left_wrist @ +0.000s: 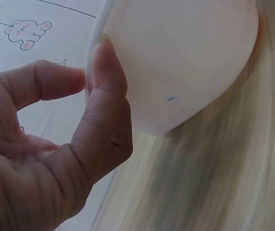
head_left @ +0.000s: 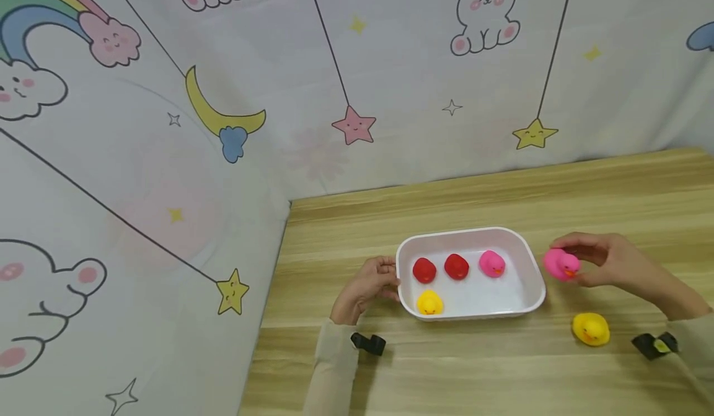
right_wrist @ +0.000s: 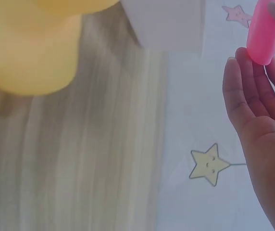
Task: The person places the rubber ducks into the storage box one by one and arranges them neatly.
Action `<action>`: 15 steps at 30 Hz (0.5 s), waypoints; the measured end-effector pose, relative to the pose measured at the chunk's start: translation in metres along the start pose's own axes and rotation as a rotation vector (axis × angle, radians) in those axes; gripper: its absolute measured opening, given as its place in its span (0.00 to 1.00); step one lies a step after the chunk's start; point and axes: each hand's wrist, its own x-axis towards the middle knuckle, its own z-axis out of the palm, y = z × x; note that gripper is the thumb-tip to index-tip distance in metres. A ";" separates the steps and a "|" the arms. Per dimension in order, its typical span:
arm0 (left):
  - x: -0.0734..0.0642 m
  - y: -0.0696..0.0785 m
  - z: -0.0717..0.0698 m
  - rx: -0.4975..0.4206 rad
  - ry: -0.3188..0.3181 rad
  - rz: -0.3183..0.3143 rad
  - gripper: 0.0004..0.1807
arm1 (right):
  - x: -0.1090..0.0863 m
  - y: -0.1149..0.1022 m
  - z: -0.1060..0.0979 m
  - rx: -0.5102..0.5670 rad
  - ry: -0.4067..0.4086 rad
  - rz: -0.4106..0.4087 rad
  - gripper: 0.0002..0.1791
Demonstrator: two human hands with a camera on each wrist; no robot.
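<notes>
My left hand [head_left: 370, 284] pinches the left rim of a white plastic tub [head_left: 527, 289], thumb and fingers on either side of the wall in the left wrist view. Inside the tub are two red toys [head_left: 424, 270], a pink rubber duck [head_left: 493, 263] and a yellow rubber duck [head_left: 430, 302]. Just beyond the tub's right end, my right hand [head_left: 608, 260] holds another pink rubber duck [head_left: 559, 265] between thumb and fingertips. That duck [right_wrist: 264, 36] appears at the top right of the right wrist view. A second yellow duck [head_left: 591, 329] sits on the table below the right hand.
The wood-grain table [head_left: 474, 366] meets a white cloth backdrop [head_left: 413, 81] printed with stars and rabbits behind it. The same printed cloth borders the table's left side. Black straps with small mounts [head_left: 369, 344] are on both wrists.
</notes>
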 end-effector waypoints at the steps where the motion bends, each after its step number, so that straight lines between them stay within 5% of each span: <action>1: 0.000 0.000 0.000 0.000 0.000 0.000 0.25 | 0.002 -0.003 0.001 0.004 -0.014 -0.004 0.29; 15: -0.002 0.003 0.000 0.029 0.013 -0.001 0.26 | 0.041 -0.016 0.037 -0.014 -0.163 -0.054 0.24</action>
